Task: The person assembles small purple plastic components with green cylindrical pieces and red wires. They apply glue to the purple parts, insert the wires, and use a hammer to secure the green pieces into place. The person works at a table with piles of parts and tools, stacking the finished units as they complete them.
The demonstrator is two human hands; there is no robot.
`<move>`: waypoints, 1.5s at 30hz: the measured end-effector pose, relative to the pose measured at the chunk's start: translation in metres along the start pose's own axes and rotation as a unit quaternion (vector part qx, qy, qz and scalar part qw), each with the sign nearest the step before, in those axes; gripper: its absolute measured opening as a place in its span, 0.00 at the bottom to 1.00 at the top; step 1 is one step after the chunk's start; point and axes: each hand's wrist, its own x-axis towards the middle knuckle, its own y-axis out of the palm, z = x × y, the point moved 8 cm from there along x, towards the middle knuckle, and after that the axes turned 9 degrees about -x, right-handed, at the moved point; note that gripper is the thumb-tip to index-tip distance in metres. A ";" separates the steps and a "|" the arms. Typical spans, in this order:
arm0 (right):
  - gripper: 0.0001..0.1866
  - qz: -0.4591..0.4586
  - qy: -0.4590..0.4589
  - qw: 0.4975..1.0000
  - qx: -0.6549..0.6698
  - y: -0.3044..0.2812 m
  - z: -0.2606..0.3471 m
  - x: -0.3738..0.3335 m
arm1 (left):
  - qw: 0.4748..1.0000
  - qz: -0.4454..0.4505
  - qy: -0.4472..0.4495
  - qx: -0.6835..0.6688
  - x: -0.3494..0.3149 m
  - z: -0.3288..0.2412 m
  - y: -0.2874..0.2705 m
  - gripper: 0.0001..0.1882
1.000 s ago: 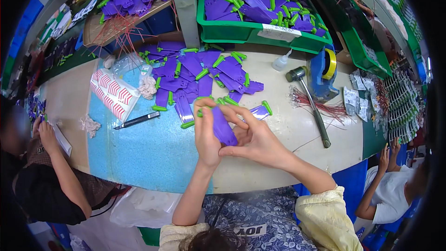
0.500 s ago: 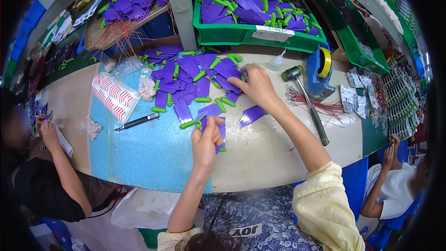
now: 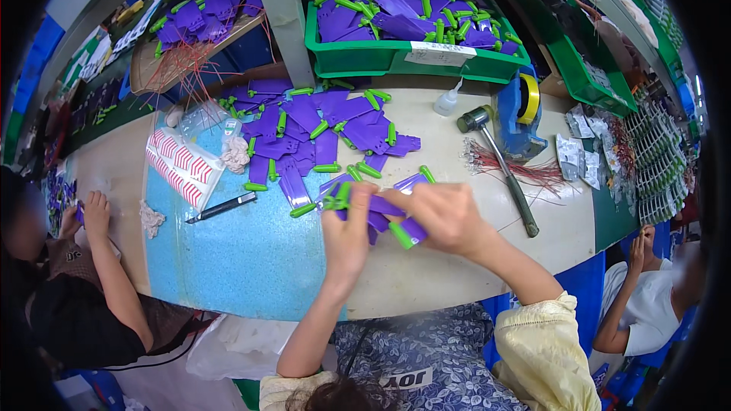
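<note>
My left hand (image 3: 347, 242) grips several flat purple plastic pieces with green ends (image 3: 339, 196), held above the near middle of the table. Close beside it, my right hand (image 3: 449, 217) is closed on another purple piece with a green end (image 3: 402, 235), slightly blurred, its tip pointing down toward me. The held pieces overlap between the hands, so I cannot tell exactly which fingers touch which. Beyond my hands spreads a loose pile of the same purple pieces (image 3: 303, 116), their green ends pointing various ways.
A green bin (image 3: 365, 59) full of such pieces stands at the back. To the right lie a hammer (image 3: 509, 171), a blue tape dispenser (image 3: 512, 125), red wires (image 3: 533, 175) and a small white bottle (image 3: 448, 100). A black cutter (image 3: 222, 207) lies left. Co-workers sit on both sides.
My right hand has come back from the pile toward me and now meets my left hand, bringing a purple piece. My left hand has risen slightly and shifted right.
</note>
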 end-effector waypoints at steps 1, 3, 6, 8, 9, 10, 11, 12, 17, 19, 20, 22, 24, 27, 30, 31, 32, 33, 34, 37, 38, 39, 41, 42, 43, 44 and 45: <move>0.22 0.008 0.014 1.000 0.001 0.003 0.006 0.001 | 0.998 0.025 0.047 0.022 -0.002 -0.003 0.008 0.14; 0.18 -0.044 0.067 0.997 0.021 -0.002 -0.014 -0.013 | 0.983 0.087 -0.026 0.162 0.004 -0.003 0.002 0.14; 0.08 -0.045 0.305 0.950 0.040 -0.017 -0.076 -0.043 | 0.885 0.069 0.092 0.452 0.029 -0.023 -0.028 0.12; 0.08 -0.062 0.375 0.912 0.153 -0.013 -0.079 -0.050 | 0.773 0.053 0.222 0.592 0.049 -0.025 -0.020 0.11; 0.08 -0.067 0.403 0.886 0.219 -0.002 -0.073 -0.052 | 0.760 0.076 0.224 0.605 0.057 -0.024 -0.016 0.11; 0.07 -0.071 0.428 0.856 0.281 0.009 -0.068 -0.053 | 0.749 0.100 0.226 0.614 0.065 -0.022 -0.010 0.12; 0.06 -0.104 0.405 0.840 0.346 0.014 -0.061 -0.050 | 0.802 0.122 0.192 0.553 0.067 -0.019 -0.008 0.12; 0.03 -0.096 0.400 0.834 0.368 0.018 -0.057 -0.051 | 0.847 0.141 0.156 0.487 0.069 -0.016 -0.007 0.13; 0.18 0.001 0.315 0.899 0.304 0.030 -0.016 -0.020 | 0.993 0.118 0.009 -0.017 0.024 -0.017 0.020 0.17; 0.22 0.028 0.295 0.918 0.263 0.021 -0.020 -0.019 | 0.995 0.079 0.038 -0.039 0.006 -0.031 0.016 0.18; 0.24 0.042 0.285 0.927 0.240 0.016 -0.025 -0.019 | 0.997 0.069 0.031 -0.032 0.002 -0.031 0.016 0.17; 0.24 -0.046 0.147 0.980 0.127 0.000 -0.015 -0.018 | 0.999 0.047 0.018 -0.019 -0.002 -0.030 0.014 0.17; 0.27 -0.054 0.072 0.994 0.057 -0.009 0.000 -0.014 | 0.998 0.044 0.022 0.030 -0.006 -0.025 0.018 0.14; 0.26 -0.025 0.081 0.995 0.053 -0.012 -0.002 -0.032 | 0.983 0.104 -0.040 0.147 -0.024 -0.011 0.013 0.17; 0.24 -0.002 0.207 0.974 0.096 -0.012 -0.043 -0.060 | 0.817 0.034 0.120 0.563 -0.049 -0.018 -0.019 0.18; 0.24 0.003 0.245 0.963 0.109 -0.007 -0.050 -0.063 | 0.773 0.010 0.147 0.618 -0.054 -0.013 -0.014 0.18; 0.24 0.008 0.281 0.952 0.123 0.001 -0.054 -0.067 | 0.795 0.023 0.138 0.591 -0.052 -0.001 -0.019 0.18; 0.22 0.009 0.238 0.964 0.119 0.019 -0.047 -0.066 | 0.814 0.034 0.133 0.564 -0.046 0.008 -0.023 0.18; 0.21 0.022 0.216 0.966 0.138 0.033 -0.035 -0.061 | 0.834 0.046 0.126 0.536 -0.040 0.013 -0.025 0.18; 0.19 0.064 0.158 0.969 0.181 0.051 -0.011 -0.047 | 0.957 0.055 0.059 0.277 -0.026 0.003 -0.029 0.18; 0.20 0.085 0.150 0.967 0.186 0.051 -0.008 -0.046 | 0.979 0.034 0.051 0.196 -0.024 -0.005 -0.032 0.18; 0.22 0.108 0.144 0.965 0.191 0.051 -0.002 -0.047 | 0.990 0.019 -0.040 0.134 -0.024 0.005 -0.038 0.16; 0.27 0.066 0.122 0.985 0.101 0.043 0.020 -0.043 | 0.991 0.018 -0.098 -0.090 -0.027 0.024 -0.014 0.18; 0.30 0.044 0.111 0.991 0.054 0.036 0.030 -0.042 | 0.971 0.019 -0.125 -0.201 -0.029 0.033 0.002 0.20; 0.35 0.076 0.114 0.990 0.037 0.035 0.035 -0.042 | 0.973 0.020 -0.138 -0.183 -0.032 0.034 0.010 0.25; 0.35 0.067 0.116 0.987 0.090 0.028 0.031 -0.042 | 0.971 0.035 -0.126 -0.199 -0.033 0.035 0.015 0.25; 0.35 0.058 0.118 0.981 0.143 0.021 0.021 -0.044 | 0.969 0.052 -0.115 -0.214 -0.033 0.036 0.019 0.25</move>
